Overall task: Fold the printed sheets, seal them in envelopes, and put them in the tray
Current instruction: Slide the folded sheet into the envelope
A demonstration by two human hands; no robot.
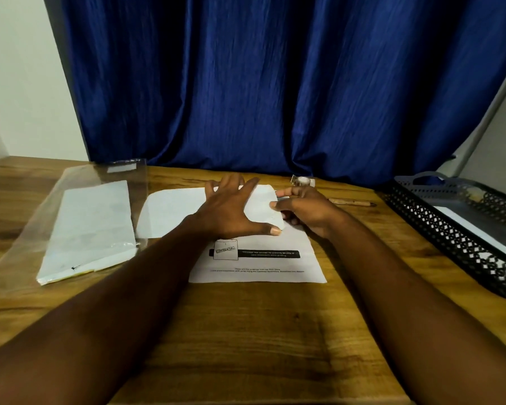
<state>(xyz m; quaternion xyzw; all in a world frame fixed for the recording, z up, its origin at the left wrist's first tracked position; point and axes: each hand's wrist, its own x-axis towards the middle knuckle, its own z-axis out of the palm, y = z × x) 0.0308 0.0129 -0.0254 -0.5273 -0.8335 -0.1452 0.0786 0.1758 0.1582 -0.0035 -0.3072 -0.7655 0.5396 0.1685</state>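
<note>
Envelope (176, 211) lies on the sheet (257, 273), right under both hands. The left hand (231, 211) presses flat on it, fingers spread wide. The right hand (307, 211) pinches its right end with curled fingers. The tray (438, 229) sits far off to the right of the hands.

A left hand (231, 211) and a right hand (307, 209) are showing; one envelope (170, 211), one sheet (257, 270), one pack (91, 226), one tray (450, 229), one pen (351, 202), one tape (303, 181) are lying.

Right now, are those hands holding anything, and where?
The right hand seems to pinch the white envelope at its right end; the left hand only presses down on it.
</note>
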